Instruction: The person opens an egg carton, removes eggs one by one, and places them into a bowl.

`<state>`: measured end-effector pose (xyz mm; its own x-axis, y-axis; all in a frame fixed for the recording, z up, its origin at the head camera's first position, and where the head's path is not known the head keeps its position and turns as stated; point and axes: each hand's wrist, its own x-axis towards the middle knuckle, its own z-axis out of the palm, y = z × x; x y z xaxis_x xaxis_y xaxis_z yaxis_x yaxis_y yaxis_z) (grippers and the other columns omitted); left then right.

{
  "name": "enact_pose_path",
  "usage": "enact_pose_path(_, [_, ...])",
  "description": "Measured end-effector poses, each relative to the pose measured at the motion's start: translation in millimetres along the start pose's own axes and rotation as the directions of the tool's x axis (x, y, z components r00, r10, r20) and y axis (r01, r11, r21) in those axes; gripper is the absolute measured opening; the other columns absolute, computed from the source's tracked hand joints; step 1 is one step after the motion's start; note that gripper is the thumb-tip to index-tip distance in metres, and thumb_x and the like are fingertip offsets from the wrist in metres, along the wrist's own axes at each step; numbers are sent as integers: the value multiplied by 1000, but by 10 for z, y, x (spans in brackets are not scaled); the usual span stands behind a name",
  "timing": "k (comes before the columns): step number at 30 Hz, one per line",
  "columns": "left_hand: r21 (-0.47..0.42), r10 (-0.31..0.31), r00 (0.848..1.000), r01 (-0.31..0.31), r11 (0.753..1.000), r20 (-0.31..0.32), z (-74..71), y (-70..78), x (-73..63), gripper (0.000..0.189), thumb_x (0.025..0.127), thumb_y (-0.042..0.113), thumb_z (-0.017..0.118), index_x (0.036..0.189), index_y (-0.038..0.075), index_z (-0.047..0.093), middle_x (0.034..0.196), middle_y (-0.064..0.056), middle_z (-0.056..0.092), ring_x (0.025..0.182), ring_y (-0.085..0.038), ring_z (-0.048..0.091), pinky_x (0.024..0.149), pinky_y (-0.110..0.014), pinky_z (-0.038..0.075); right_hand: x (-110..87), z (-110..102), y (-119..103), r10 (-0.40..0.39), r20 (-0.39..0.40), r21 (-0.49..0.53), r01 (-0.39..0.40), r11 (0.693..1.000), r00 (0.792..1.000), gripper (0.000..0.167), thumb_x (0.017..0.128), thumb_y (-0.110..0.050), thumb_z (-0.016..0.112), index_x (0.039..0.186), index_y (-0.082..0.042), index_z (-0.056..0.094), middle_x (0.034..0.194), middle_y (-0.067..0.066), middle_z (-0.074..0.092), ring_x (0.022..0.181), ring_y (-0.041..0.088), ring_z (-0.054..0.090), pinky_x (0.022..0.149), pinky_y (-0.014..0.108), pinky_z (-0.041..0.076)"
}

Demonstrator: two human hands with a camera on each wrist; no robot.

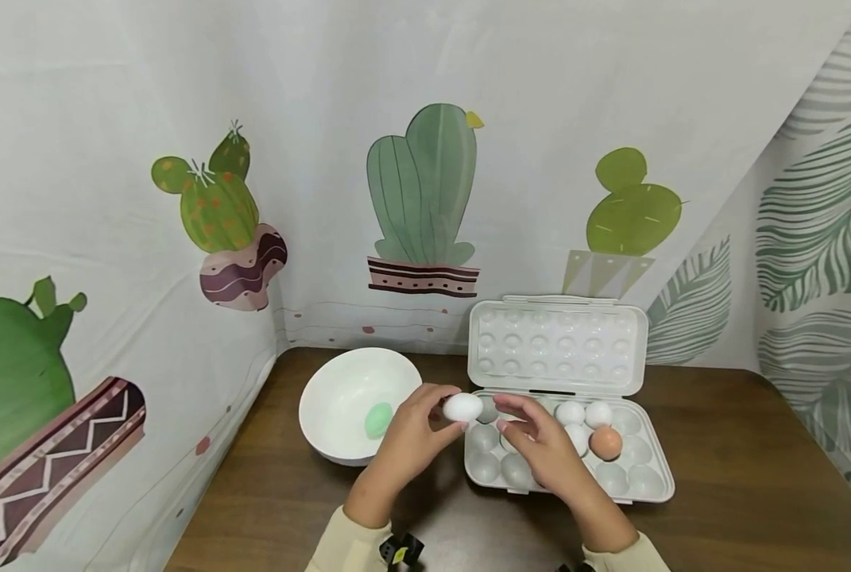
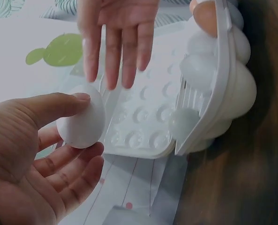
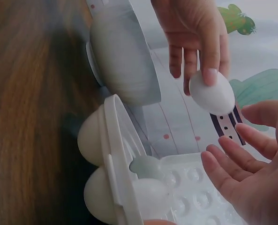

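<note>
My left hand [image 1: 412,429] pinches a white egg [image 1: 462,407] between thumb and fingers, raised near the left end of an open egg carton [image 1: 661,477]. Facing it, my right hand [image 1: 545,451] is held over the carton with fingers extended and nothing in its grasp. In the right wrist view a small gap separates those fingers [image 3: 225,161] from the egg. Several white eggs [image 1: 570,413] and one brown egg [image 1: 606,442] sit in the carton's cups, some hidden behind the right hand.
Left of the carton stands a white bowl [image 1: 332,397] with a light green egg [image 1: 378,419] inside. The carton's raised lid [image 1: 557,345] leans back by the cactus-print cloth [image 1: 311,238]. Brown wooden tabletop [image 1: 740,469] extends to the right.
</note>
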<state>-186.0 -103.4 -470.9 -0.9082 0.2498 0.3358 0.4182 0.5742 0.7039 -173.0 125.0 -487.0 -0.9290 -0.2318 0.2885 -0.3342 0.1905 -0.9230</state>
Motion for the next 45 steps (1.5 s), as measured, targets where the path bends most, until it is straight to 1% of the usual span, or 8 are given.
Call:
enact_pose_path(3, [5,-31,999,31,999,-21,-55,-44,6,43,84,19,83,124,14,66,113,-2,65,92,-18,64,82,-34,57,7,-5,9,-11,-8,-25,11,1000,1000,36,97,-8,65,131,-1,60,135,20,61,117,10,64,97,28,55])
enact_pose_path(5, [4,-46,998,46,999,-36,-92,-75,14,43,85,19,82,124,14,66,112,-3,64,91,-18,63,81,-34,57,13,-7,22,-16,-20,-60,15,998,1000,35,96,-7,66,130,0,61,134,18,61,116,8,63,98,34,56])
enact_pose_path(12, [8,-77,994,78,997,-81,-183,-187,27,45,85,18,82,126,9,65,115,-6,63,100,-18,65,81,-35,59,9,-24,92,14,-46,-229,-24,973,999,35,93,-5,69,128,-4,65,130,11,63,123,31,61,99,44,55])
enact_pose_path(19, [-1,-104,987,105,995,-125,-259,-284,45,44,84,15,82,124,8,66,116,-9,64,100,-22,67,81,-45,59,6,-33,146,-21,-43,-380,3,925,999,37,90,-6,72,126,-7,65,128,10,64,122,29,60,95,47,55])
enact_pose_path(28, [48,-157,971,168,985,-177,-359,-367,45,44,84,16,82,125,8,67,113,-9,64,95,-19,66,74,-31,57,2,-24,172,-46,-45,-456,21,890,998,37,88,-8,74,125,-10,67,129,8,64,123,28,61,96,50,54])
enact_pose_path(32, [81,-207,964,223,972,-169,-400,-430,47,44,85,18,81,126,8,67,115,-9,64,97,-19,65,77,-28,55,2,-22,185,-71,-34,-472,47,881,997,38,87,-8,75,124,-8,67,129,8,64,124,29,61,101,51,50])
enact_pose_path(36, [106,-251,955,269,957,-157,-434,-479,45,46,84,18,81,126,8,67,115,-10,63,102,-22,64,82,-35,54,7,-16,209,-114,-10,-487,95,868,993,39,85,-6,75,123,-4,67,127,9,65,124,30,61,104,50,48])
enact_pose_path(45, [163,-288,952,303,939,-107,-414,-595,31,46,82,18,81,125,7,68,112,-12,63,101,-24,63,91,-43,52,-9,-16,264,-111,-6,-520,91,849,994,39,84,-8,76,123,-5,68,126,8,64,123,29,62,104,49,49])
